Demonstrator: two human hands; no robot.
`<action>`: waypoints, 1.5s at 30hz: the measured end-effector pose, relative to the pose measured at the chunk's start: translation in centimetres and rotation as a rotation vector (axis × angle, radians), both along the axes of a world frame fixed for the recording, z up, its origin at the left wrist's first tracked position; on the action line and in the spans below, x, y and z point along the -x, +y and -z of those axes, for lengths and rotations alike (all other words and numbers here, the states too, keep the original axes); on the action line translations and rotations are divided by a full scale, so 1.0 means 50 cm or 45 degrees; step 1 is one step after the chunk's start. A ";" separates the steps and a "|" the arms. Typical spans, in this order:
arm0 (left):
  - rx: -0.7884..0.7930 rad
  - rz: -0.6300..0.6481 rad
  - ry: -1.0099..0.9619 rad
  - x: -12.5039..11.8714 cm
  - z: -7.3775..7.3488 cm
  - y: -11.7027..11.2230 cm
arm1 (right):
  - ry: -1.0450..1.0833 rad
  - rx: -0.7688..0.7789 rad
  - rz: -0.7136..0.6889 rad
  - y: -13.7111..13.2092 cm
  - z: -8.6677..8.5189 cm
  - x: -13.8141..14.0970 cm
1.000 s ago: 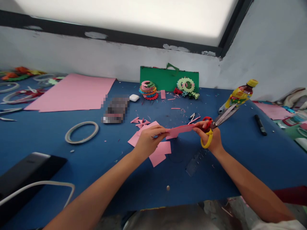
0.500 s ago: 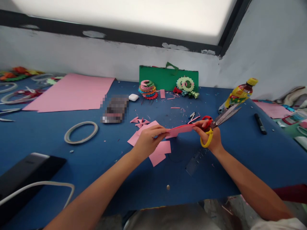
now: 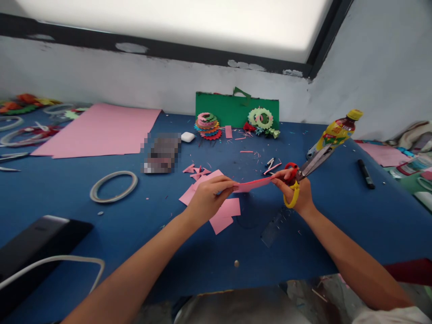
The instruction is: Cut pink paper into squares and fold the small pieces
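Note:
Between my hands a folded strip of pink paper (image 3: 254, 184) is held nearly level above the table. My left hand (image 3: 211, 193) pinches its left end. The fingertips of my right hand (image 3: 297, 191) grip its right end, and the same hand carries scissors (image 3: 312, 165) with one red and one yellow handle loop, blades pointing up and to the right. Below and left of the strip lie several cut pink paper pieces (image 3: 224, 221). Small pink scraps (image 3: 199, 172) sit just behind them.
Behind stand a stack of coloured paper rings (image 3: 207, 127), a green card (image 3: 222, 105) and a yellow-labelled bottle (image 3: 337, 132). Large pink sheets (image 3: 104, 130), a tape-like ring (image 3: 114, 186) and a black device (image 3: 40, 252) lie left. A marker (image 3: 366, 174) is right; a clear ruler (image 3: 271, 230) lies in front.
The pink strip has tilted slightly, so less of its front face shows. The scissors' blades have closed a little and shifted slightly. My hands stay almost in place.

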State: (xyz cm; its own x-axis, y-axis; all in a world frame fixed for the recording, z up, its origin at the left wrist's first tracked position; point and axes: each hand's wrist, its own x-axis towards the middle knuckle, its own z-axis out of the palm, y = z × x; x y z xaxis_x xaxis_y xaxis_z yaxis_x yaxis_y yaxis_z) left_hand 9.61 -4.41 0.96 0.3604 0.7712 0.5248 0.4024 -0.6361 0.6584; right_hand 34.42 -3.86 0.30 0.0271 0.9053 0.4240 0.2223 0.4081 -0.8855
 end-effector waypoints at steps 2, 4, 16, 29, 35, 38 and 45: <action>-0.006 -0.013 0.000 0.000 -0.002 0.001 | -0.026 0.016 0.003 -0.004 -0.008 0.000; -0.002 -0.021 0.017 0.000 -0.006 0.000 | -0.023 0.050 0.005 -0.010 -0.017 0.000; -0.834 -0.135 0.663 -0.056 -0.047 -0.077 | 0.144 0.233 -0.218 -0.083 -0.046 0.055; -0.801 -0.014 0.588 -0.051 -0.043 -0.075 | 0.164 0.222 -0.288 -0.097 -0.047 0.056; -0.749 -0.011 0.562 -0.048 -0.039 -0.075 | 0.183 0.271 -0.280 -0.098 -0.048 0.060; -0.732 -0.002 0.556 -0.050 -0.037 -0.076 | 0.219 0.286 -0.299 -0.097 -0.047 0.062; -0.525 -0.227 0.165 -0.031 -0.052 -0.071 | 0.183 0.194 -0.218 -0.082 -0.055 0.038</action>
State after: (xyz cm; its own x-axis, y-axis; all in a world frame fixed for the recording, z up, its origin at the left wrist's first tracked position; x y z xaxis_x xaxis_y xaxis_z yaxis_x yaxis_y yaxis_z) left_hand 11.15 -7.97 3.56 0.3237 0.5633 0.7602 0.5917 -0.7475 0.3019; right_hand 32.51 -7.96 3.04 -0.0818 0.9550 0.2850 0.0295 0.2882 -0.9571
